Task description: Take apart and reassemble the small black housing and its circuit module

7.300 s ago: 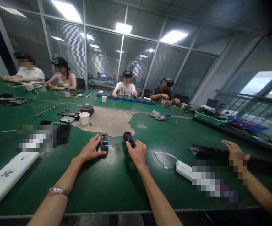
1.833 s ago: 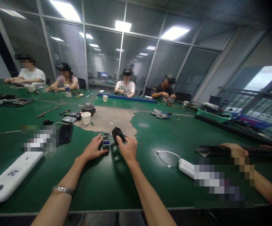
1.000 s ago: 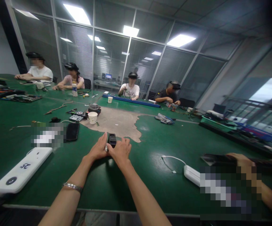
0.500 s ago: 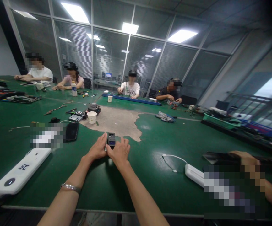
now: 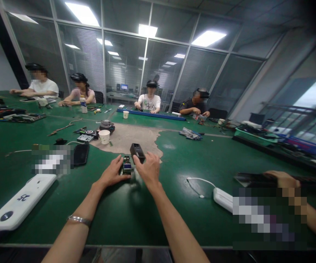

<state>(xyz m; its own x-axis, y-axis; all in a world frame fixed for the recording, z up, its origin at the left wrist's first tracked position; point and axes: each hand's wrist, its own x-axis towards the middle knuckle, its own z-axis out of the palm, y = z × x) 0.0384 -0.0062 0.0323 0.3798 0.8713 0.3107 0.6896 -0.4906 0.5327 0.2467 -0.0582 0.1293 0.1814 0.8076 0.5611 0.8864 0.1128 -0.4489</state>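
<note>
Near the middle of the green table, my left hand (image 5: 113,173) holds a small green circuit board with a purple-blue screen (image 5: 127,167) between its thumb and fingers. My right hand (image 5: 149,168) grips a dark rectangular casing (image 5: 137,151), tilted just right of the board and apart from it. The casing's lower right side is hidden behind my fingers. A silver bracelet (image 5: 78,220) is on my left wrist.
A white paper cup (image 5: 104,137), a black phone (image 5: 80,154) and a long white device (image 5: 21,202) lie to the left. At the right are a white device with a cable (image 5: 223,199) and another person's hand (image 5: 283,179). Several people sit across the table.
The dark casing has come apart from the circuit board. My right hand has moved right and up with the casing, while the board stays at my left hand.
</note>
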